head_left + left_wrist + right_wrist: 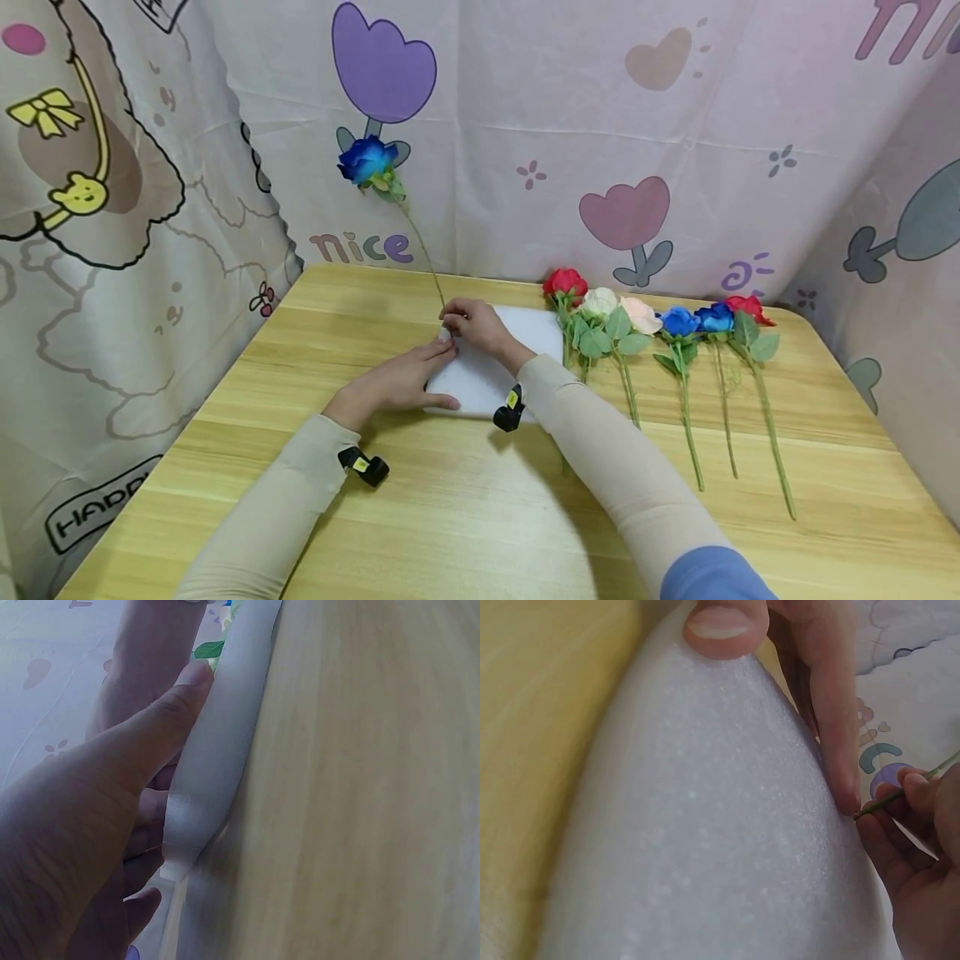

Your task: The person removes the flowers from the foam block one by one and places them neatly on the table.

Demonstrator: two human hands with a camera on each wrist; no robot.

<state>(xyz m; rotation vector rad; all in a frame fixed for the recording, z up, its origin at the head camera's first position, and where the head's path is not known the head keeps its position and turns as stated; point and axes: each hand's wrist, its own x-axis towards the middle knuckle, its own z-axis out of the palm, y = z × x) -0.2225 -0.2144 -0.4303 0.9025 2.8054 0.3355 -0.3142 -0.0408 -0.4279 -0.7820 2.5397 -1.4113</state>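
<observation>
The blue rose [367, 161] stands upright on its thin stem, whose lower end meets the far left corner of the white foam block [480, 379] lying flat on the counter [465, 508]. The right hand [476, 327] pinches the stem just above the foam. The left hand [401, 382] lies with straight fingers on the block's left edge. Six more roses [648, 317] lie in a row just right of the foam.

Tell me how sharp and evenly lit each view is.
Head view: sharp, soft even light, faint shadows under the arms, edges bowed by the wide lens. Left wrist view: the left hand is blurred and dim. Right wrist view: the foam block is close, soft-focused, brightly lit.
</observation>
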